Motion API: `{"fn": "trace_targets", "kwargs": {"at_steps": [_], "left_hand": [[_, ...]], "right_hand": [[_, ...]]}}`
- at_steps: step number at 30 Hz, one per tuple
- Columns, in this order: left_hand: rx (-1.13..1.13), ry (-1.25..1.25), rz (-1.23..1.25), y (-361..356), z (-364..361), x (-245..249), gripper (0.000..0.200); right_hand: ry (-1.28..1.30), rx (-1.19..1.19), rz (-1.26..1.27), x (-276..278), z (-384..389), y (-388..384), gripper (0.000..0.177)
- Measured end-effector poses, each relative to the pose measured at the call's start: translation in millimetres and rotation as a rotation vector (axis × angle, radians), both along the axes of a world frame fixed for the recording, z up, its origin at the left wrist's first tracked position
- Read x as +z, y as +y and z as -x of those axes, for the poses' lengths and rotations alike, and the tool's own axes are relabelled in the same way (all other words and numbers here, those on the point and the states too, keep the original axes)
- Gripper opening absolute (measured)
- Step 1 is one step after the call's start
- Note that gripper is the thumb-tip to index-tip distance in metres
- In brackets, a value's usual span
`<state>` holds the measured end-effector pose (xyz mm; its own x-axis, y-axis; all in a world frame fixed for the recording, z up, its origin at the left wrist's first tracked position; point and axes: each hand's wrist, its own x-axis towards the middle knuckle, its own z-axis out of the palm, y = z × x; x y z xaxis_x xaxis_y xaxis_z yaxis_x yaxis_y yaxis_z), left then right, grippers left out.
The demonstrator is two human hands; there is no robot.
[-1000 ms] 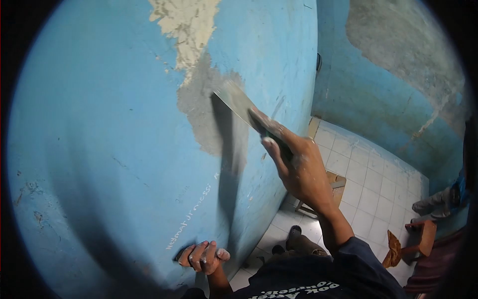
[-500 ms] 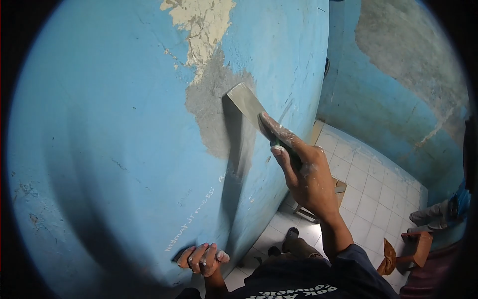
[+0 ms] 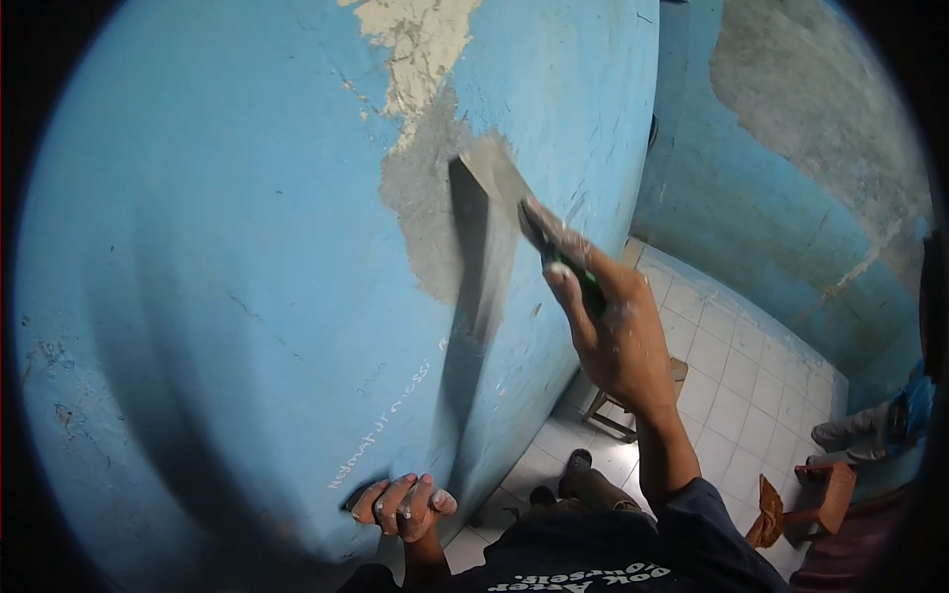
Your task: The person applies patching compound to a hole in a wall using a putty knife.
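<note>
Right hand (image 3: 615,341): fingers closed round green-handled steel putty knife (image 3: 499,178), frame centre.
Handling: we judge it light, blade springy; hold the handle.
Left hand (image 3: 400,506): fingers curled shut, lower centre.

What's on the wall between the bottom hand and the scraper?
Head view: blue wall with scratched white writing and the scraper's shadow, above the left hand.
</note>
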<state>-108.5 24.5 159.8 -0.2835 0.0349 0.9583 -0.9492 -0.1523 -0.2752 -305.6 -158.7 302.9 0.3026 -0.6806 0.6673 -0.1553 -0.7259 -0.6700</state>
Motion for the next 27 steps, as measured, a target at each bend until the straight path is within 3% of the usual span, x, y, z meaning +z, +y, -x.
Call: {"fn": "trace_targets", "kwargs": {"at_steps": [2, 5, 9, 23, 25, 27], "left_hand": [[0.006, 0.004, 0.01, -2, 0, 0, 0.019], [0.0, -0.002, 0.008, 3, -7, -8, 0.02], [-0.011, -0.007, -0.046, 13, -13, -26, 0.02], [0.002, 0.009, -0.041, 6, -7, -7, 0.02], [0.009, 0.012, -0.038, 8, -8, -8, 0.02], [-0.01, 0.017, -0.041, 9, -10, -16, 0.02]], "right_hand": [[0.061, -0.026, -0.1, 14, 2, 2, 0.042], [-0.02, 0.029, 0.0, -6, -9, 3, 0.042], [0.083, -0.035, -0.086, 10, -2, 2, 0.042], [0.065, -0.023, 0.011, 7, -12, 4, 0.047], [-0.041, 0.064, 0.079, -4, -15, 7, 0.045], [0.027, 0.026, -0.001, -3, -19, 5, 0.045]]}}
